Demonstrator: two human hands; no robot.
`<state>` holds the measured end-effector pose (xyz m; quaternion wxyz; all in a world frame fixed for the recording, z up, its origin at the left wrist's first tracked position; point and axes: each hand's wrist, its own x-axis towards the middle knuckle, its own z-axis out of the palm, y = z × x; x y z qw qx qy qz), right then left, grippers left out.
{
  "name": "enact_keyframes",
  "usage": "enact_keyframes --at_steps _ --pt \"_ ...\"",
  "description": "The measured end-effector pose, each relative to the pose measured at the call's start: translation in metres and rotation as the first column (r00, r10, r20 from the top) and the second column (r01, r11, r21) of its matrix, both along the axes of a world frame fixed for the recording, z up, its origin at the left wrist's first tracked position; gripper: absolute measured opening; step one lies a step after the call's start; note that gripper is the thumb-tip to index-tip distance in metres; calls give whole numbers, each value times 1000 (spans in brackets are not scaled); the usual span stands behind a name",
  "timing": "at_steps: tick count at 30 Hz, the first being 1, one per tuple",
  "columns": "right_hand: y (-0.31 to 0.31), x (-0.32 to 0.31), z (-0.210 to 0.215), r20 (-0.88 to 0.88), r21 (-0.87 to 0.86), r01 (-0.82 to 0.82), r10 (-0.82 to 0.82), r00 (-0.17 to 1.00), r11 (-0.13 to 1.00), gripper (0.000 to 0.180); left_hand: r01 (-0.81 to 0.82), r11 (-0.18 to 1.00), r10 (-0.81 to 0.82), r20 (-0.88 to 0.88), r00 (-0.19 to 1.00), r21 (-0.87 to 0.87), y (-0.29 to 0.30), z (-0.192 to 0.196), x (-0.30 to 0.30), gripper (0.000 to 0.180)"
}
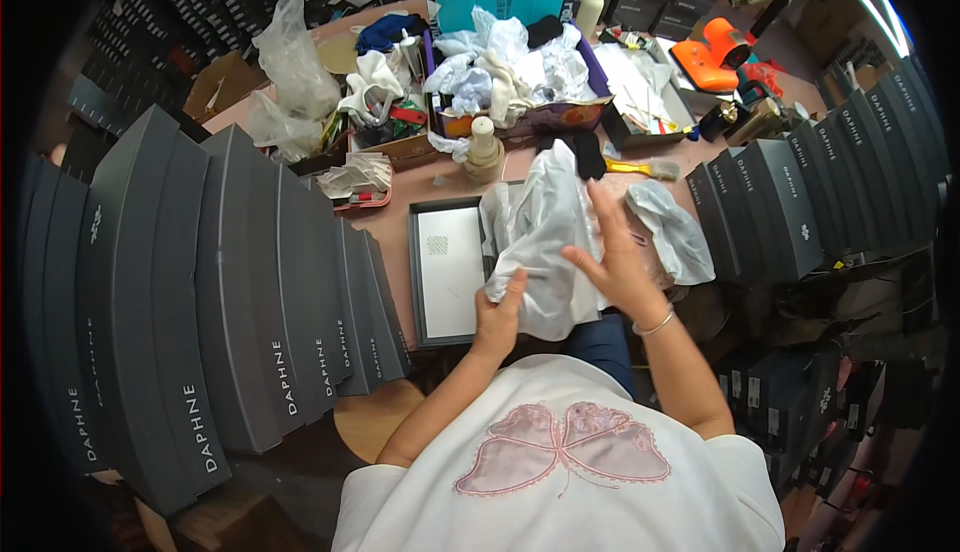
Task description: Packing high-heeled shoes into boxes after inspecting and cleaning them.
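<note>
A bundle in thin white translucent wrapping [545,237] is held in front of me; what is inside is hidden. My left hand [498,324] grips its lower left side, thumb on top. At its right side my right hand [622,260] is spread, fingers stretched out and thumb apart, close against the wrapping. Partly beneath the bundle sits an open dark grey box [416,277] with a white sheet [455,277] lying in its left part. Another white wrapped bundle [672,234] rests on the table just right of my right hand.
Tall stacks of dark grey boxes [240,292] stand at the left, more boxes [765,202] at the right. Behind are a purple bin [600,67] of crumpled white wrapping, a brush [645,168], a cream bottle [484,142], an orange tape dispenser [703,64] and a clear plastic bag [295,62].
</note>
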<state>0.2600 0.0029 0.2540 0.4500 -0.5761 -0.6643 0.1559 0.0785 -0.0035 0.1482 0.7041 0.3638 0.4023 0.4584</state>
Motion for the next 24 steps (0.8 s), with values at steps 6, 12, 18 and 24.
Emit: enact_keyframes --at_steps 6,12,18,24 --pt "22 -2 4 538 103 -377 267 799 920 35 -18 993 62 382 922 -117 6 37 -5 48" --pt "-67 -83 18 -108 -312 -619 620 777 721 31 -3 948 155 453 878 -320 13 -10 -39 57" --pt "-8 -6 48 714 21 -369 244 656 929 59 503 857 -328 637 697 -110 19 -45 -113 71" --pt "-26 17 -30 316 -422 -253 403 859 871 54 -185 940 171 -75 982 -286 12 -9 -87 61"
